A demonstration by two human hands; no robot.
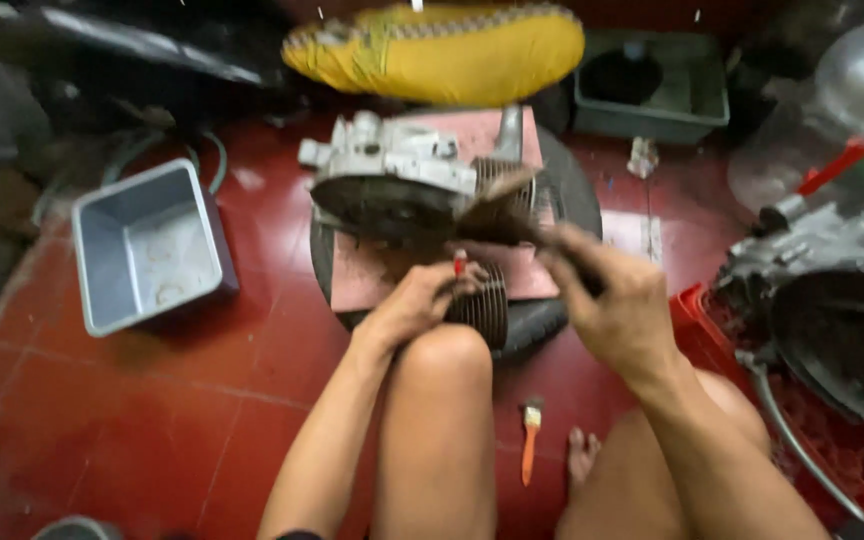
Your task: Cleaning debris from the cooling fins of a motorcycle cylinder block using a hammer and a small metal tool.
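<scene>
Red tiled floor [152, 400], left hand [414, 305] fingers around finned cylinder [482, 305], right hand [617, 305] gripping brush [502, 215].

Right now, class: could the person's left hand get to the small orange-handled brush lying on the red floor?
Probably not at once: the left hand is gripping the finned metal cylinder, and the raised left knee sits between it and the small orange-handled brush.
</scene>
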